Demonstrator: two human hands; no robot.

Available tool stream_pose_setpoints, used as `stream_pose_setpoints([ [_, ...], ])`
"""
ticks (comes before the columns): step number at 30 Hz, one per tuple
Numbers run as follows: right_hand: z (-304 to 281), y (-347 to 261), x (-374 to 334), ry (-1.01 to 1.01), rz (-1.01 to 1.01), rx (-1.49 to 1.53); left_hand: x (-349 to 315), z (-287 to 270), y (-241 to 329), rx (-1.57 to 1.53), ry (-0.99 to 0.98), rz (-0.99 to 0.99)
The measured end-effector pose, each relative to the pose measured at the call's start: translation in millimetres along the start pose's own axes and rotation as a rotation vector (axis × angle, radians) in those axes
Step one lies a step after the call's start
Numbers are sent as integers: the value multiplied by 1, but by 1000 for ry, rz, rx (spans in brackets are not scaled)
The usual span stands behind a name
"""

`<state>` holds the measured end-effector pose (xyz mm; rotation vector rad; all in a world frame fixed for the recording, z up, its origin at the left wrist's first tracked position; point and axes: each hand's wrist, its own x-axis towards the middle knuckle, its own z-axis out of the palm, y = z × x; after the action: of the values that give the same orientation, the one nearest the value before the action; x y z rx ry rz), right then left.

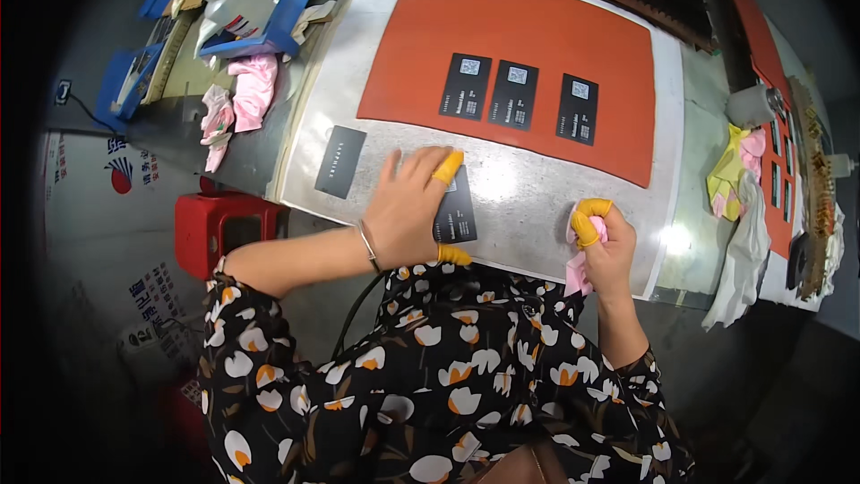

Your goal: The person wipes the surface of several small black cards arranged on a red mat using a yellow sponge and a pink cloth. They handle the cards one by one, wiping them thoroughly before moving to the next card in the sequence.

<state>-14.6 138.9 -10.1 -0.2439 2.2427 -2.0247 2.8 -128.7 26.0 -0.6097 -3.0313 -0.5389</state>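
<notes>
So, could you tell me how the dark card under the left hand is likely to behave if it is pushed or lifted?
The dark card lies flat under the left hand, so it is probably thin, light and fairly stiff. On the smooth grey sheet it may slide easily. Lying flush, its edge could be hard to lift.

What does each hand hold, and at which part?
The right hand clutches a bunched pink cloth at its top. The left hand only presses flat on a dark card.
</notes>
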Motion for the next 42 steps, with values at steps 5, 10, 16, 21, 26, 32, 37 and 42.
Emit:
stream_pose_setpoints([
  [5,3,-2,1,-12,13,14,-17,18,2,-185,5,16],
  [10,4,0,-2,-5,-36,18,-9,9,-1,-107,-136,26],
  [16,2,10,-3,45,-76,-114,-15,12,-12,-155,-178,74],
  [21,5,6,-3,42,-52,-76,-5,-11,-13,-177,-92,292],
  [26,4,7,-4,42,-43,-110,-11,-5,-48,-331,114,260],
  [32,5,9,-2,53,-51,-120,-4,-25,-92,-224,-66,132],
  [37,9,2,-1,64,-14,-77,93,-27,-108,-156,74,238],
  [42,3,11,-5,112,-27,-121,123,-17,-101,-25,-142,140],
])
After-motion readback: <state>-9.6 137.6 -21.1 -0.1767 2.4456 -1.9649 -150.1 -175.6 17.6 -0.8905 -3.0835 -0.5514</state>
